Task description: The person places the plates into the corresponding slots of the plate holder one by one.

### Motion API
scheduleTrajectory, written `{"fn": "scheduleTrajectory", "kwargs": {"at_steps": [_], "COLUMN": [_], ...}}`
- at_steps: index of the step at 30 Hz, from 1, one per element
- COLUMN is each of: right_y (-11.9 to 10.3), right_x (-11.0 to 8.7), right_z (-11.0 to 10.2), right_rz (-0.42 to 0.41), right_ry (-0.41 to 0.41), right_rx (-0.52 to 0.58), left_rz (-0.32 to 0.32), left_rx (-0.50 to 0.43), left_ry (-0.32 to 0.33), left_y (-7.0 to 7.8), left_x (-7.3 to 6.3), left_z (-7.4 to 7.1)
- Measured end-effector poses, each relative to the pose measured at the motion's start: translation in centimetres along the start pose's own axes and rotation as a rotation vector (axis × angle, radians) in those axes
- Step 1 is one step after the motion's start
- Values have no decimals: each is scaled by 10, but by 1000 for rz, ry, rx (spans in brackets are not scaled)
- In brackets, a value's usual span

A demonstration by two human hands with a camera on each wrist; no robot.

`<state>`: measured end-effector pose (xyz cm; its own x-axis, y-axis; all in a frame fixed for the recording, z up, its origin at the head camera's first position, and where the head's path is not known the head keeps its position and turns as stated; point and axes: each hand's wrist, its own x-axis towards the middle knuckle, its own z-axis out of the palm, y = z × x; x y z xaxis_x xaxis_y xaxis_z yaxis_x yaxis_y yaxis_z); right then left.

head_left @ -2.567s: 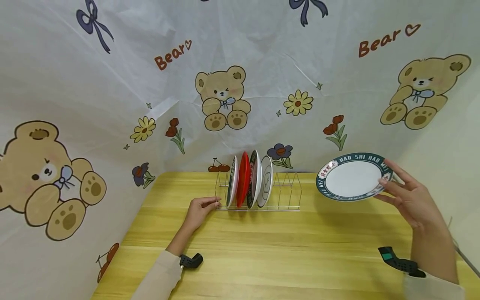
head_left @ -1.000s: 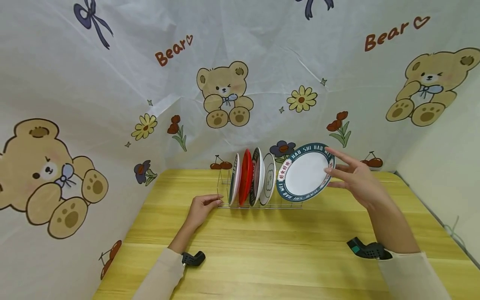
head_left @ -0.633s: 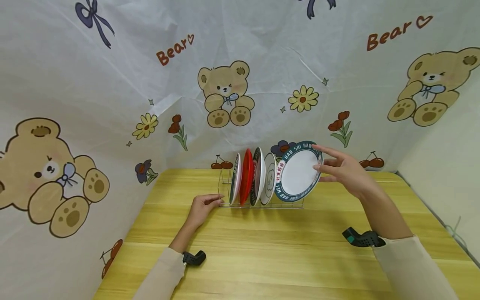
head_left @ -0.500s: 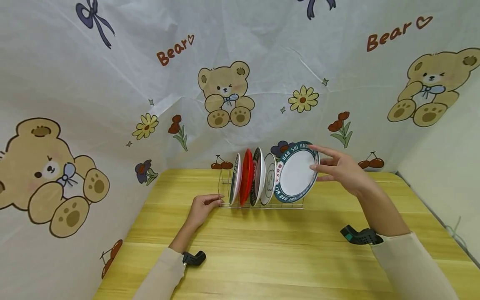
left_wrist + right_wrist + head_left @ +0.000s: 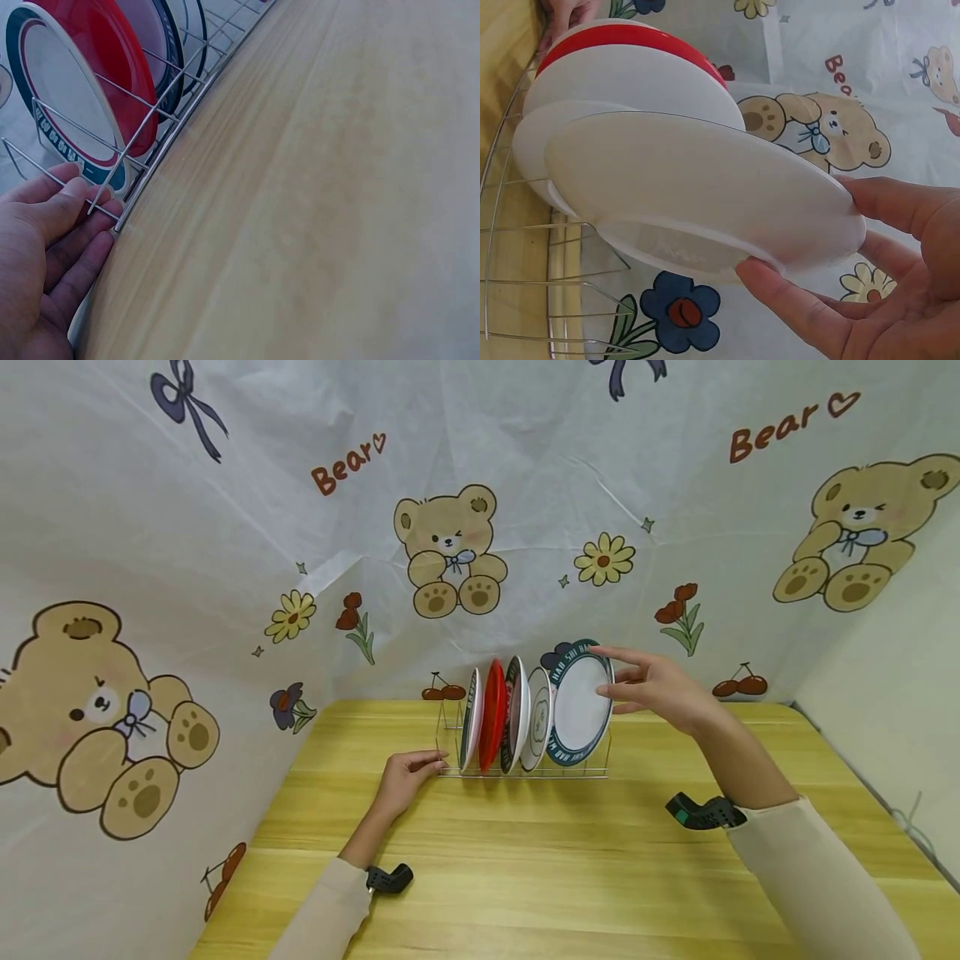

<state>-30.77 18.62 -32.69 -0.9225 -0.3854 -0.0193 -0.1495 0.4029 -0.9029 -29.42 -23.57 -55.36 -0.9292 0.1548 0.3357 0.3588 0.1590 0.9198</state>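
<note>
My right hand (image 5: 660,687) pinches the right rim of a white plate (image 5: 581,703) with a dark green lettered border. That plate stands tilted over the right part of a wire dish rack (image 5: 525,775), beside a white plate with thin ring lines (image 5: 538,718). In the right wrist view its pale underside (image 5: 697,180) faces the camera, with fingers and thumb on its edge. At the rack's left end my left hand (image 5: 405,781) pinches the wire frame. Further left in the rack stand a dark-rimmed plate (image 5: 517,714), a red plate (image 5: 492,717) and a green-rimmed plate (image 5: 470,720).
The rack stands at the back of a wood-grain table (image 5: 510,868), close to a white cloth backdrop (image 5: 525,460) printed with bears and flowers. A cable (image 5: 915,835) runs along the table's right side. Each wrist wears a black device (image 5: 705,812).
My right hand has brought the green-rimmed plate leftward from the table's right side to the rack and turned it more upright. My left hand stays on the rack's left end.
</note>
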Motion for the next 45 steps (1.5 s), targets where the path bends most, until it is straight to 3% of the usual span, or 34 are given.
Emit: {"fn": "scheduleTrajectory", "kwargs": {"at_steps": [8,17,27,45], "right_y": [-8,-6,16,33], "right_x": [9,20,28,42], "right_z": [4,19,34,38], "right_rz": [-20,-51,-17,-34], "right_ry": [-38,-38,-41,-10], "right_rx": [-28,-58,60,113], "left_rz": [-14,13,-3,-7], "left_rx": [-19,2,-2,6], "left_ry": [-5,6,-6,-3], "left_y": [2,-1,-2,-2], "left_x": [0,0,0,-1], "left_z": [0,1,2,0]}}
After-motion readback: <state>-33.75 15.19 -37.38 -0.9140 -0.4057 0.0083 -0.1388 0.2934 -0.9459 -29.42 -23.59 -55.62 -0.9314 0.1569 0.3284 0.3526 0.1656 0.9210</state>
